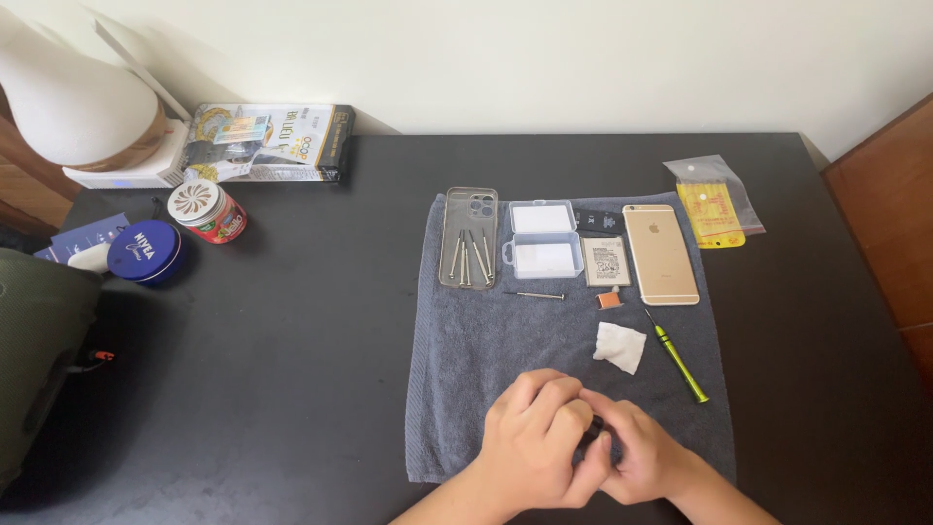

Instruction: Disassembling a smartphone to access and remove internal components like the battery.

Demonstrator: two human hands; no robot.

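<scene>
My left hand (540,436) and my right hand (637,455) meet at the near edge of a grey towel (466,369), fingers curled together around a small dark object (593,436) that is mostly hidden. Farther up the towel lie a gold phone (661,253) face down, a flat battery (606,261), a clear phone case (468,238) holding several small screwdrivers, an open clear plastic box (543,240), a loose thin screwdriver (535,295), a small orange piece (609,300), a white wipe (619,346) and a green-handled screwdriver (677,357).
The towel lies on a black table (272,340). At the back left are a blue round tin (144,250), a small red jar (207,210), a printed box (267,142) and a white lamp (73,102). A plastic bag with a yellow insert (714,204) lies right of the phone. A dark bag (39,350) is at the left edge.
</scene>
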